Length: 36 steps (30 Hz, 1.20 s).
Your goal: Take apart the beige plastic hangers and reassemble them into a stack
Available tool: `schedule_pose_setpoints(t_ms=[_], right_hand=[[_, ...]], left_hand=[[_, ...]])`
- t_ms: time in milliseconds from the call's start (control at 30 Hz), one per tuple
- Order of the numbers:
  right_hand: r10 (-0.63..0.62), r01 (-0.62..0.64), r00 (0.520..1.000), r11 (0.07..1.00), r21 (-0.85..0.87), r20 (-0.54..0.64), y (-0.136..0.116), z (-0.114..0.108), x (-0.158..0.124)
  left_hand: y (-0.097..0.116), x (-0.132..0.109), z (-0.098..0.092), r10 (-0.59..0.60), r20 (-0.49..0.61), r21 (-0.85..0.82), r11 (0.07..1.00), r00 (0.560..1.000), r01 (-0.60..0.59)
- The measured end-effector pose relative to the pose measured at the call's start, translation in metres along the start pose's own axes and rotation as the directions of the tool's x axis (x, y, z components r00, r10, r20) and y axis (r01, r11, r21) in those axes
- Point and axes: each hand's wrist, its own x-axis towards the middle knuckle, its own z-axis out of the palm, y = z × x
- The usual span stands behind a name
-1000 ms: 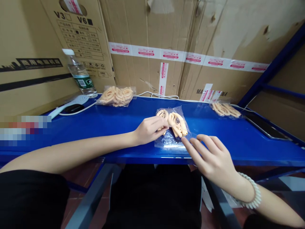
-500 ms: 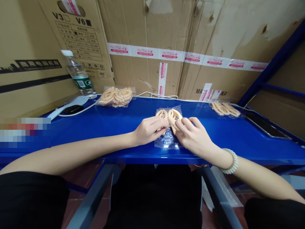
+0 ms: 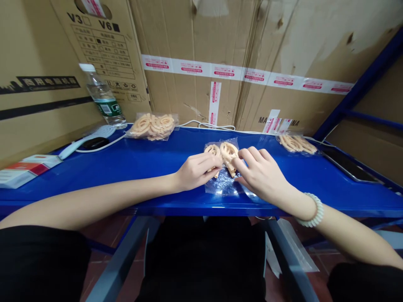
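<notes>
In the middle of the table lies a clear plastic bag (image 3: 224, 186), with two beige openwork loop pieces at it, a left piece (image 3: 212, 149) and a right piece (image 3: 229, 152). Bent fingers of my left hand (image 3: 199, 170) are closed on the left piece, covering its lower part; the exact grip is hidden. My right hand (image 3: 262, 174) is at the right edge of the right piece, thumb and forefinger apart and seemingly holding nothing. Whether its fingertips touch the piece, I cannot tell.
Bagged beige pieces lie at back left (image 3: 153, 126) and back right (image 3: 296, 143). A water bottle (image 3: 107, 105), a white-and-red box (image 3: 28, 168) and a dark object (image 3: 94, 143) stand left. A phone-like slab (image 3: 349, 165) lies right. Cardboard (image 3: 189, 33) walls the back.
My right hand has shifted slightly right, and its thumb and forefinger have parted, showing more of the right piece. My left hand has stayed nearly still.
</notes>
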Motion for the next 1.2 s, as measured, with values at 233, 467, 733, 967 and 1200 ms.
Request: schedule_pose_setpoints(t_ms=[233, 467, 733, 967, 1200], right_hand=[[0.055, -0.070, 0.995, 0.980, 0.184, 0.086, 0.013, 0.012, 0.009], [-0.063, -0.020, 0.993, 0.762, 0.648, 0.104, 0.062, -0.001, -0.044], [0.135, -0.131, 0.989, 0.601, 0.788, 0.062, 0.006, 0.007, -0.074], [0.172, 0.036, 0.974, 0.522, 0.852, -0.147, -0.027, 0.004, -0.069], [0.295, -0.037, 0.951, 0.408, 0.912, -0.094, -0.032, -0.001, -0.062]], left_hand=[[0.003, 0.003, -0.002, 0.048, 0.101, -0.048, 0.998, 0.994, -0.043], [0.004, 0.005, -0.010, 0.071, 0.260, -0.082, 0.995, 0.963, -0.051], [0.043, 0.001, -0.029, -0.018, 0.286, -0.045, 0.998, 0.958, 0.033], [0.085, -0.020, -0.038, -0.250, 0.156, -0.102, 0.958, 0.955, 0.268], [0.095, -0.032, -0.045, -0.328, 0.204, -0.140, 0.923, 0.922, 0.359]])
